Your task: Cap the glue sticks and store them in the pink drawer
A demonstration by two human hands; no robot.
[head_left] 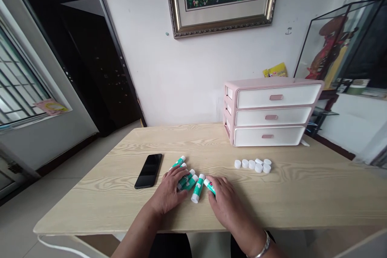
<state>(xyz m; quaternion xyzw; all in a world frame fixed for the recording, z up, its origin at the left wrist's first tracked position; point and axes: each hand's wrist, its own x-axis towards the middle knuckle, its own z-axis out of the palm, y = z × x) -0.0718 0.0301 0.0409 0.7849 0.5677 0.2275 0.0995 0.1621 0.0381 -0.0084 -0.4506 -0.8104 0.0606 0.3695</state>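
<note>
Several green-and-white glue sticks (191, 182) lie bunched on the table in front of me. My left hand (171, 189) is over the left side of the bunch, its fingers curved across the sticks and its thumb along the near side. Part of the sticks is hidden beneath it. A single glue stick (198, 188) lies between my hands, its white end toward me. My right hand (225, 201) is closed around another glue stick (209, 186), whose white end sticks out at the fingertips. A silver bracelet (264, 246) is on my right wrist.
Several small white caps (258, 167) sit grouped at the right. A black phone (148, 171) lies left of my left hand. The pink-and-white drawer unit (272, 117) stands at the back right, a yellow packet (276, 70) on top. The wooden table (90, 205) has its near edge before my lap.
</note>
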